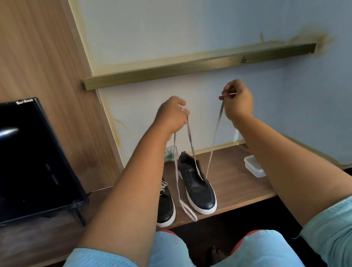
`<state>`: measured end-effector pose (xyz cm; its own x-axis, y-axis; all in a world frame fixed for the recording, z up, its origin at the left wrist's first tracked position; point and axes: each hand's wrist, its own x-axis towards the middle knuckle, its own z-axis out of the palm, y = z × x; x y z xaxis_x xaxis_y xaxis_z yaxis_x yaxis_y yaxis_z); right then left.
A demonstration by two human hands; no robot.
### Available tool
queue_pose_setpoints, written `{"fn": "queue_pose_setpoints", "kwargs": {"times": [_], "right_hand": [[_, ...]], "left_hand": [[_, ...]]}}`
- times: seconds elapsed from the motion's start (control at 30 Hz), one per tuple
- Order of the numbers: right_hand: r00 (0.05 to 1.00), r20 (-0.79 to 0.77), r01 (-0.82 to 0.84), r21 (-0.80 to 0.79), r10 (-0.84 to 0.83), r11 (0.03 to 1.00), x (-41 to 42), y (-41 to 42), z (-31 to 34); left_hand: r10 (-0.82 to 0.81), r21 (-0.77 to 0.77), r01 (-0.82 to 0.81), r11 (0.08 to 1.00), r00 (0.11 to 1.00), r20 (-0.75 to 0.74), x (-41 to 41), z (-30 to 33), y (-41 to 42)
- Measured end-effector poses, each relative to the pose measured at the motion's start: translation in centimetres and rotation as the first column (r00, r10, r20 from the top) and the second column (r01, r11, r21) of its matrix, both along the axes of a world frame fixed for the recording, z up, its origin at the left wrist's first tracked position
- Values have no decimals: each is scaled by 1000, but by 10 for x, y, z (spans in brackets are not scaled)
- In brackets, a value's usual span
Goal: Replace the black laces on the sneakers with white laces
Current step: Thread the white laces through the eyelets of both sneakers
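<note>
A flat white lace [213, 138] is being pinched and held taut above the black white-soled leather sneaker [198, 187] by the left hand [172, 116] and right hand [237, 103].

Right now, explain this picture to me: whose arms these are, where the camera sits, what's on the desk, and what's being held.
One picture, from a camera worn on a person's head, looking down past their own arms. No machine here. The left hand and right hand are raised, each pinching an end of a white lace that runs down to the right sneaker, whose eyelets otherwise look unlaced. The left sneaker already has white laces. Both stand on a wooden desk, with a clear plastic box to the right and a dark screen to the left.
</note>
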<state>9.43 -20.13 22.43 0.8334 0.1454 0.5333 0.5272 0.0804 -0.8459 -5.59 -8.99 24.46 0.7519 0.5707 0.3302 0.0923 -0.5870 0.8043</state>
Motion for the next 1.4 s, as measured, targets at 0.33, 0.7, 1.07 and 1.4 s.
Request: {"fn": "queue_pose_setpoints", "kwargs": {"times": [0.33,0.7,1.07,1.4], "right_hand": [[931,226,-310,84,285,947,-54,8,64],[965,247,-162,290,90,943,-59,-20,120],[939,330,-212,347,93,914,-74,-27,152],[934,348,-242,441,83,864,-92,-50,207]], "left_hand": [[268,703,-262,661,958,105,-12,-12,-2],[346,535,-400,744,916,203,-31,47,7],[237,99,-295,950,892,385,-26,46,3],[106,-469,352,810,698,708,-50,105,-17]]}}
